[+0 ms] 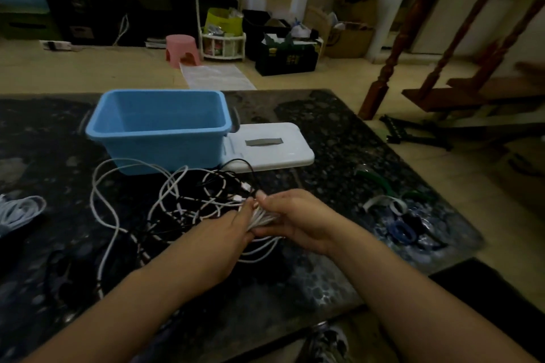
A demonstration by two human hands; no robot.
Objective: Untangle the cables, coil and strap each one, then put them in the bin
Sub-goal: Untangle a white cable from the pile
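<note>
Both hands, left point(227, 233) and right point(290, 219), grasp the white coil point(261, 219); its tail, seemingly snagged in the tangle point(188, 200), could yank loops loose.

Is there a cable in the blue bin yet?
No, the bin looks empty inside; the cables lie on the table in front of it.

Bin point(165, 130) sits behind the cable tangle point(177, 200); lid point(271, 144) right of the bin, straps point(395, 215) far right.
</note>
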